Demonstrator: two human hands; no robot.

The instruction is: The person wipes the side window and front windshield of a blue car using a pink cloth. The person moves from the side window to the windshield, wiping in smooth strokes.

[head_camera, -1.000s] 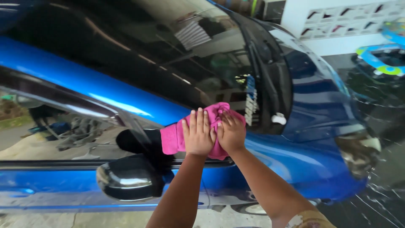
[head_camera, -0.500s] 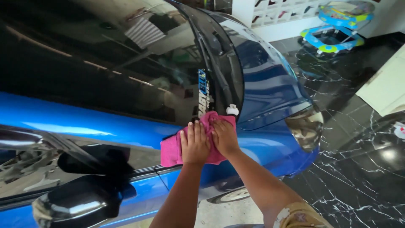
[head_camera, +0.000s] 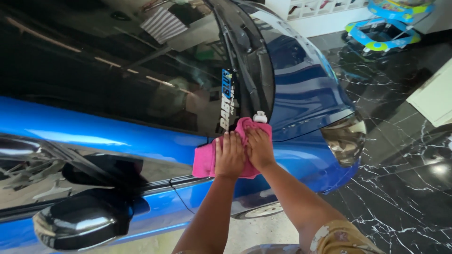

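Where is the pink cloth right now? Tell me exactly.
In the head view, the pink cloth lies flat on the blue car's fender, just below the windshield's lower corner, pressed under the left hand and right hand.

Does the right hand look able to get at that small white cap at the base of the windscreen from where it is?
Probably yes. The right hand lies flat on the pink cloth, and the white cap sits just beyond its fingertips with nothing between them.

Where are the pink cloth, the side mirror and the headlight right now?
Pink cloth point(head_camera: 203, 162), head view: bare left end beside the left hand.
Side mirror point(head_camera: 80, 222), head view: middle of its glossy black housing.
Headlight point(head_camera: 344, 137), head view: centre of the lens.
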